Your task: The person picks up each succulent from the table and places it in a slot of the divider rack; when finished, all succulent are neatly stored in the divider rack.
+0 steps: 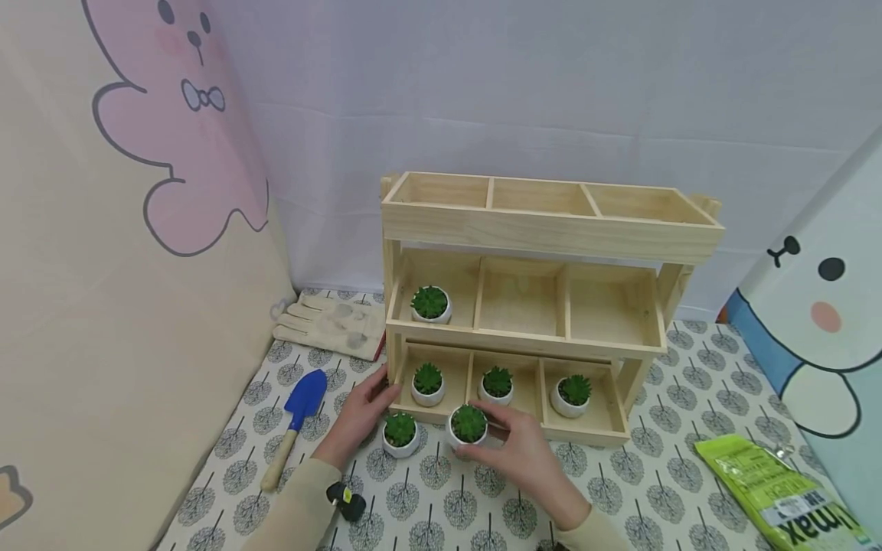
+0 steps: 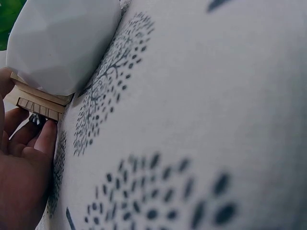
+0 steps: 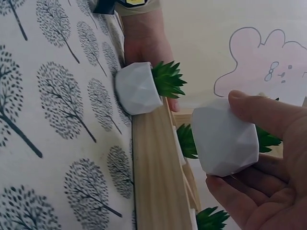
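My right hand (image 1: 518, 453) pinches a small succulent in a white faceted pot (image 3: 225, 139) between thumb and fingers. This pot is off the cloth, just in front of the shelf's bottom tier. With thumb and fingers on either side, my left hand (image 1: 361, 417) holds the lower left end of the wooden plant shelf (image 1: 551, 237). Another potted succulent (image 1: 400, 435) stands on the cloth between the hands, and its white pot (image 2: 64, 45) fills the upper left of the left wrist view. On the bottom tier, each compartment has one succulent; one more succulent (image 1: 430, 304) sits in the middle tier's left compartment.
A blue trowel (image 1: 303, 398) with a wooden handle lies left of the left hand. Behind it are pale work gloves (image 1: 331, 325). A green packet (image 1: 785, 490) lies at the far right of the tree-patterned cloth (image 1: 406, 505). Curtains hang behind and at both sides.
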The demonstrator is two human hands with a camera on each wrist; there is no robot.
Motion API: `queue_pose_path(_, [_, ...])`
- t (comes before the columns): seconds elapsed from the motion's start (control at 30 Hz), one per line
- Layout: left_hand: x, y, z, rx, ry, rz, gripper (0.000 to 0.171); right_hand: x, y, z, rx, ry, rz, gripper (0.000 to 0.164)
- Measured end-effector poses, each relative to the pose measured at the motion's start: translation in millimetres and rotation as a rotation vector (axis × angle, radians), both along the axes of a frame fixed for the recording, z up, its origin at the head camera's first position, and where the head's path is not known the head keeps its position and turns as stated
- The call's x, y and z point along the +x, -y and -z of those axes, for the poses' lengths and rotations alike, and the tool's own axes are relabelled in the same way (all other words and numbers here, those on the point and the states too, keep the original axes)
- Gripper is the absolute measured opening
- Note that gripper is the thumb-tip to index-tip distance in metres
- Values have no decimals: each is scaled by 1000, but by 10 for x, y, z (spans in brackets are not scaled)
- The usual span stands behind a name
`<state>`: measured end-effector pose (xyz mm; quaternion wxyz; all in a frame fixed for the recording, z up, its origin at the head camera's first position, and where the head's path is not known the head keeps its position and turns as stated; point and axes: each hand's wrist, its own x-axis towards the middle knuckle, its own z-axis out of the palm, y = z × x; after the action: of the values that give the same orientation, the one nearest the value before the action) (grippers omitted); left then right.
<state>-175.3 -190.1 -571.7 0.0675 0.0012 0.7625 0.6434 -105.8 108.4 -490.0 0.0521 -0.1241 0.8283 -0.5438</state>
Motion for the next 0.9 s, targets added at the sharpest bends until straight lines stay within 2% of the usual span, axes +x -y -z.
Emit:
queue_pose_path(0.33, [-8,0,0,18,16,0,66,-64,-78,-204,-7,-25,32,68])
queue_pose_path(0.63, [-4,-4,-4,16,9,2,65,-150,-196,-423,-2,-90,20,70])
queue_pose_path(0.9, [-1,-4,2,2,9,1,65,-195,-287,-589,45,-178,36,67])
